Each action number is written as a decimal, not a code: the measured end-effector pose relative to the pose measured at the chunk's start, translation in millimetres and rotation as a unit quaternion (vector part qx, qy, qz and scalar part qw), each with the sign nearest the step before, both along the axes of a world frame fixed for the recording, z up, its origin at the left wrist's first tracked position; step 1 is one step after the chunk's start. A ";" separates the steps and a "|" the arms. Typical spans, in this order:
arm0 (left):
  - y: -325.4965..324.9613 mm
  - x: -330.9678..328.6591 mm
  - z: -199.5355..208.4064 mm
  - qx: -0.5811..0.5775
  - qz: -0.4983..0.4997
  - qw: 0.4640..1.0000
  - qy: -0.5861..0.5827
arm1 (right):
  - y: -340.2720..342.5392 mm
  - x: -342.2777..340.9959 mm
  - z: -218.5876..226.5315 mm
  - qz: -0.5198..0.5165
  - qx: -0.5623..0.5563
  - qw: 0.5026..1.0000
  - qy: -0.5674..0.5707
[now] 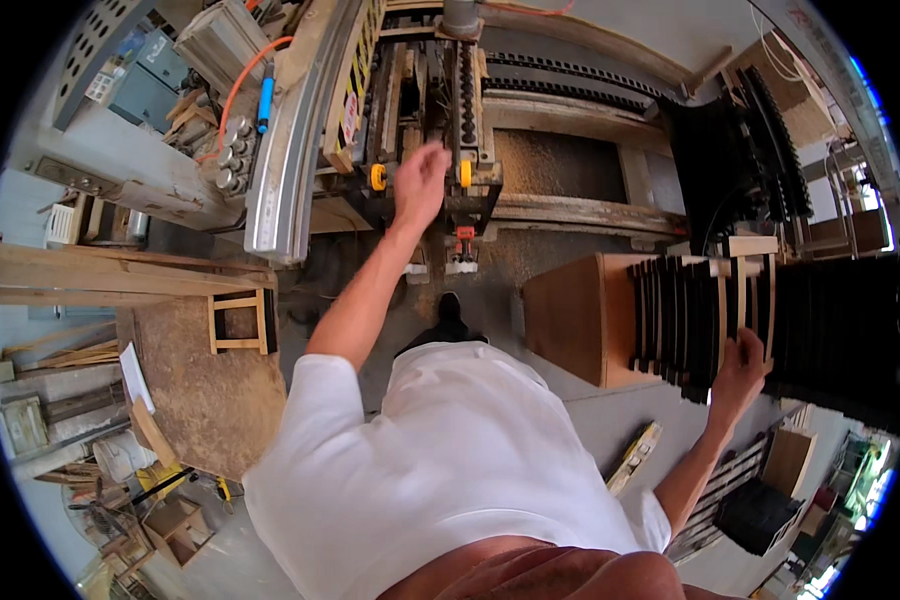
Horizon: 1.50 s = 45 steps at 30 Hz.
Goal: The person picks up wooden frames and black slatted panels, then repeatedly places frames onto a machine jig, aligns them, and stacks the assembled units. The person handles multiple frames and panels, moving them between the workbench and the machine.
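My left hand (422, 185) reaches forward over the woodworking machine (467, 100), between its two yellow knobs (378, 177). Its fingers are curled together, and anything inside them is hidden. Out to the right, my right hand (739, 372) grips the near end of a wooden frame (738, 290) at the edge of a stack. Pale wood and black show on the frames there. Many of them stand side by side in a row (675, 315) on a brown wooden box (575, 320).
A sawdust-covered workbench (190, 390) stands at the left, with a small wooden frame (242, 321) lying on it. Further forward is a long metal rail (278, 205). Black chain tracks (570, 80) run to the right of the machine. A yellowish level-like bar (634, 457) lies on the floor.
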<state>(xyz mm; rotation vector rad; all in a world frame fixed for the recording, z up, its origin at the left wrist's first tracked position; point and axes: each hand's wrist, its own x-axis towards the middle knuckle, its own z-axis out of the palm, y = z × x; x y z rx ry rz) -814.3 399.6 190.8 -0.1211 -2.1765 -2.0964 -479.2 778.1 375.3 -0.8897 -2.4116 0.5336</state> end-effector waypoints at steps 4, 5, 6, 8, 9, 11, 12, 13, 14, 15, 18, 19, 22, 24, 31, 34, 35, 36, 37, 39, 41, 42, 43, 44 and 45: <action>29.9 -142.2 20.5 0.132 0.073 0.986 -0.064 | -28.3 -21.7 10.2 0.061 -0.010 0.997 0.052; 33.0 -178.9 19.9 0.159 0.093 0.976 -0.120 | -41.8 -32.1 17.7 0.088 0.009 0.995 0.053; 34.5 -215.3 18.6 0.186 0.098 0.962 -0.174 | -49.9 -41.0 19.8 0.119 0.030 0.991 0.061; 29.3 -285.5 -0.7 0.128 0.166 0.948 -0.239 | -67.8 -56.0 26.1 0.155 0.039 0.986 0.046; 47.3 -266.4 45.6 0.126 0.120 0.936 -0.305 | -76.8 -61.5 27.9 0.139 0.030 0.990 0.017; 60.4 -300.7 31.8 0.165 0.111 0.925 -0.323 | -86.8 -73.0 33.2 0.149 0.038 0.988 -0.024; 60.7 -313.7 31.7 0.181 0.125 0.920 -0.324 | -91.1 -81.2 37.5 0.161 0.050 0.985 -0.029; 69.5 -322.1 35.4 0.221 0.160 0.904 -0.330 | -95.3 -89.6 40.3 0.167 0.061 0.983 -0.039; 55.1 -344.1 21.3 0.262 0.168 0.900 -0.305 | -101.1 -100.4 45.5 0.176 0.051 0.982 -0.046; 38.4 -363.1 9.0 0.303 0.176 0.894 -0.279 | -99.9 -112.4 48.1 0.203 0.057 0.976 -0.043; 40.8 -372.0 -11.3 0.348 0.198 0.878 -0.261 | -99.6 -152.4 50.1 0.250 0.051 0.965 -0.059; 33.2 -370.1 -14.7 0.363 0.207 0.873 -0.253 | -97.2 -172.3 48.2 0.286 0.074 0.954 -0.057; 59.2 -328.2 -23.8 0.383 0.231 0.854 -0.265 | -107.1 -236.2 46.7 0.369 0.100 0.923 -0.032; 46.1 -297.5 -37.1 0.404 0.201 0.855 -0.255 | -116.2 -281.7 33.5 0.439 0.101 0.893 -0.011; 15.8 -152.6 -62.3 0.463 0.017 0.867 -0.182 | -175.1 -424.8 -52.9 0.613 0.048 0.788 0.005; 10.0 -123.6 -35.6 0.483 -0.019 0.857 -0.178 | -195.6 -467.2 -98.2 0.651 0.060 0.756 0.026; 6.7 -121.7 -41.8 0.464 -0.021 0.870 -0.164 | -202.9 -473.2 -105.3 0.661 0.074 0.746 0.031; 6.0 -120.8 -39.9 0.475 -0.017 0.868 -0.146 | -209.6 -477.7 -111.5 0.668 0.088 0.738 0.037; 7.2 -119.9 -38.3 0.486 -0.016 0.864 -0.130 | -213.6 -480.8 -117.6 0.661 0.090 0.745 0.025; 11.0 -112.5 -35.8 0.496 0.000 0.858 -0.134 | -215.5 -479.7 -127.8 0.642 0.096 0.760 -0.009; 13.6 -113.1 -36.3 0.475 0.048 0.868 -0.135 | -218.2 -486.1 -131.5 0.646 0.096 0.757 0.001; 9.8 -108.3 -40.6 0.455 0.060 0.875 -0.154 | -219.0 -487.6 -132.0 0.646 0.091 0.758 0.007; 5.4 -101.6 -45.3 0.445 0.071 0.881 -0.147 | -220.8 -489.5 -132.2 0.647 0.086 0.758 0.013; 9.5 -88.9 -42.1 0.435 0.074 0.885 -0.148 | -216.3 -495.1 -136.2 0.648 0.081 0.756 0.035; 10.3 -73.6 -42.0 0.425 0.077 0.891 -0.145 | -216.6 -503.5 -138.5 0.632 0.064 0.772 0.007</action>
